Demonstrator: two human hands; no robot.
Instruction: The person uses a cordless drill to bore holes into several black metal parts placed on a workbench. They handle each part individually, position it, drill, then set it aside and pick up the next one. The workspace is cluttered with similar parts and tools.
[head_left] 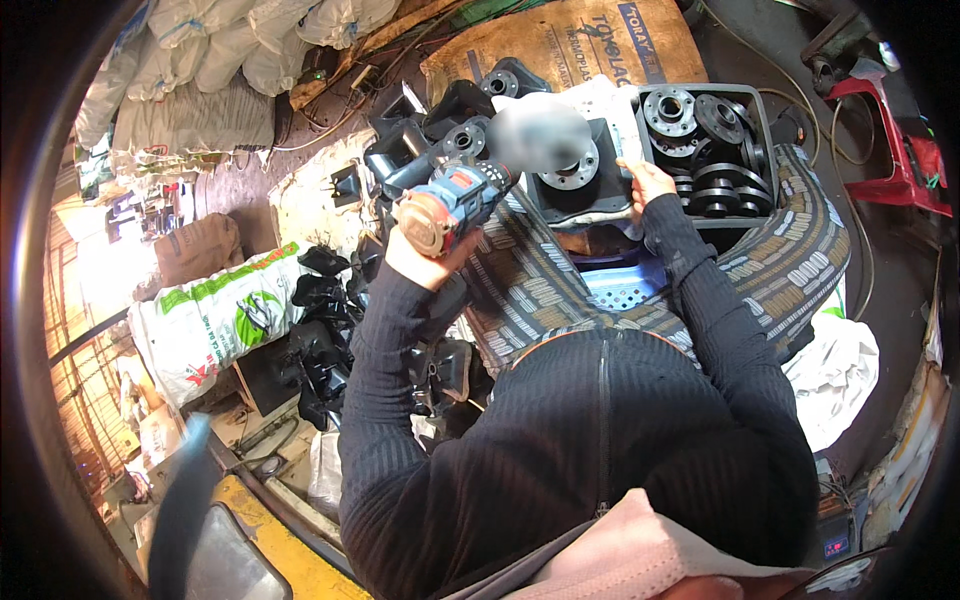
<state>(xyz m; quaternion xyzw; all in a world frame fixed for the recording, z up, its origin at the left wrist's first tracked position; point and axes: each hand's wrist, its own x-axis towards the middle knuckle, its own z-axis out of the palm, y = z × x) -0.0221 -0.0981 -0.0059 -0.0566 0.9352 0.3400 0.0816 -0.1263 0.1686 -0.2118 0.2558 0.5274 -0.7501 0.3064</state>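
My left hand is wrapped around a blue and red cordless drill, whose front end points toward the far right. Its tip lies close to a round metal flange set on a black square-based part in front of me. My right hand has its fingers closed at the edge of a white sheet that lies behind and beside that part. A blurred patch covers some of the sheet and the flange.
A grey crate of dark round flanges stands right of the part. Black moulded parts pile up at the left. A white-green sack lies farther left, a red stool far right. Cables run along the floor.
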